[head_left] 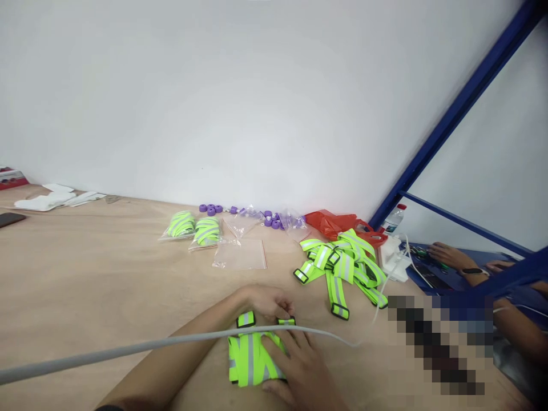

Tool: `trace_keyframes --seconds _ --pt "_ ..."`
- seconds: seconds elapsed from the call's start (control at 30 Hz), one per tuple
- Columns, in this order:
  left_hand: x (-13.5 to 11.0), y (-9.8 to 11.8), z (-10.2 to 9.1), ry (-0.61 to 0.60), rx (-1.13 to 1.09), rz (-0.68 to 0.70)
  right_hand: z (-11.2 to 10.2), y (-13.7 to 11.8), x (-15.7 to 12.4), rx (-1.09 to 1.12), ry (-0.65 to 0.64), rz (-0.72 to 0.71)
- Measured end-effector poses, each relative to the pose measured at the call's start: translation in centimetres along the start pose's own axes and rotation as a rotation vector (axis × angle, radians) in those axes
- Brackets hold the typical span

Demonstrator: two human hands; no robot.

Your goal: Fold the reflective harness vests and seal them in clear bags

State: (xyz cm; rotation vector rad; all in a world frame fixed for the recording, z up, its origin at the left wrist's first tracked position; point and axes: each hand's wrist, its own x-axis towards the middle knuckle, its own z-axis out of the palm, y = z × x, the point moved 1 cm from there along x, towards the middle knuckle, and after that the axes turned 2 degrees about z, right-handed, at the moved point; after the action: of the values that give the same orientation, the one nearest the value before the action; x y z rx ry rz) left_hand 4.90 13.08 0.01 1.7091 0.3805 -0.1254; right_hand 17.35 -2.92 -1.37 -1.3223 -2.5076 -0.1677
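A folded neon-yellow reflective strap (pixel 250 365) with grey stripes and black buckles lies on the table in front of me. My left hand (pixel 266 300) reaches across behind it, fingers curled at the buckled end at the upper right; the fingertips are partly hidden. My right hand (pixel 302 362) grips the right side of the bundle, fingers over the top and thumb at the near edge. A grey cable (pixel 171 341) crosses the view in front of the bundle and my left forearm. Beyond my hands is a loose pile of similar reflective straps (pixel 345 265).
Two bagged straps (pixel 208 231), a flat clear bag (pixel 242 254) and several purple rolls (pixel 210 210) lie near the wall. A red plastic bag (pixel 331 224), bottle (pixel 394 219) and white power strip (pixel 393 260) stand right. Past the blue frame (pixel 454 108), another person's hand (pixel 449 255) shows.
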Motion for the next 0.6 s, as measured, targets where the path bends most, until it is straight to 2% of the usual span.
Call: trace_keyframes --seconds 0.17,0.37,0.5,0.6 --pt "-0.1 0.1 -0.1 0.112 0.065 0.035 -0.1 0.0 0.0 0.013 0.011 0.018" --pt "-0.3 0.9 0.0 0.146 0.18 0.02 0.2 0.0 -0.1 0.025 0.011 0.035" --pt "-0.8 1.7 0.5 0.169 0.298 0.01 0.1 0.1 0.0 0.019 0.069 0.014" --pt "-1.8 2.5 1.2 0.232 0.376 0.033 0.1 0.1 0.1 0.009 0.111 0.001"
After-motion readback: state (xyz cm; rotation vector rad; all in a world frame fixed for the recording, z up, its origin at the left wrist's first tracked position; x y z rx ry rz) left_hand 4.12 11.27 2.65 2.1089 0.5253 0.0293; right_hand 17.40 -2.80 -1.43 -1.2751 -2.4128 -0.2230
